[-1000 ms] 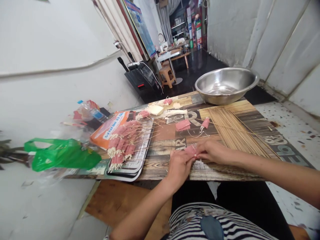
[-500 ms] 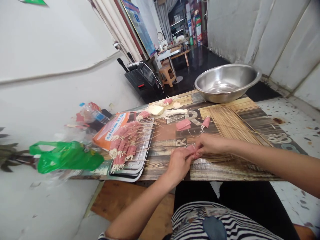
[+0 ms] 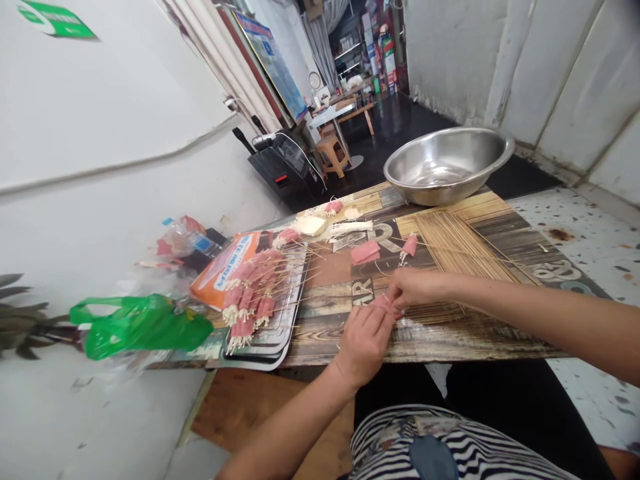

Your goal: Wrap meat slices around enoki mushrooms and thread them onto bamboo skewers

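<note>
A thin pink meat slice [image 3: 383, 301] lies at the near part of the table, between my two hands. My left hand [image 3: 366, 339] has its fingers curled over the near side of the slice. From the right, my right hand [image 3: 415, 287] pinches the slice's other end; its fingertips are partly hidden. Just beyond are a small stack of pink slices [image 3: 365, 253] and a skewered meat roll [image 3: 409, 245] with white mushroom stems sticking out. A bundle of enoki mushrooms [image 3: 353, 227] rests farther back.
On the left, metal trays [image 3: 285, 340] bear several skewered rolls [image 3: 245, 293]. Beside them are an orange packet [image 3: 210, 283] and a green plastic bag [image 3: 135, 327]. Bamboo skewers [image 3: 457, 250] spread across the right. A steel basin [image 3: 447, 163] stands at the far right corner.
My left hand's fingers now lie flatter over the slice, and my right hand has lifted slightly at its far end. The view has shifted a little.
</note>
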Tool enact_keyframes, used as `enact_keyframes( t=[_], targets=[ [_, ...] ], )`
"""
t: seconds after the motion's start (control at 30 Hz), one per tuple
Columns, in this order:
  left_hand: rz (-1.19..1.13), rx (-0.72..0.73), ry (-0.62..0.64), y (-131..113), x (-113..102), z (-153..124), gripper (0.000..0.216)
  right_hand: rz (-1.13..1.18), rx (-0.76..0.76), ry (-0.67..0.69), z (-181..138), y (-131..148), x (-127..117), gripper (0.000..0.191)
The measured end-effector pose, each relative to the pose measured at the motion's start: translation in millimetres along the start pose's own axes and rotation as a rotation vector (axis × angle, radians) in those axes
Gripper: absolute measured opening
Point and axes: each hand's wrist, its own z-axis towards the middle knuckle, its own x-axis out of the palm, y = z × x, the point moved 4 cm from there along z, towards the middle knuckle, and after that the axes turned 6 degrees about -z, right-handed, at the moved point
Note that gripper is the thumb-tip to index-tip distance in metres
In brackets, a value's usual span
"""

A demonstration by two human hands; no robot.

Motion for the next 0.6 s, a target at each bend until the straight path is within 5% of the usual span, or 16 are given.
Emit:
enact_keyframes(
  t=[0.3, 0.47, 0.6],
  targets=[
    [-0.108, -0.130, 0.054, 3, 15, -10, 0.023, -0.092, -0.063, 0.054, 16, -3, -1, 0.015],
    [-0.198, -0.233, 0.025, 1, 6, 1, 0.020, -0.253, -0.321, -0.397, -13, 2, 16, 0.022],
    [-0.270, -0.299, -0.058, 0, 3, 4, 0.019, -0.505, -0.459, -0.500, -28, 5, 44, 0.031]
  ],
)
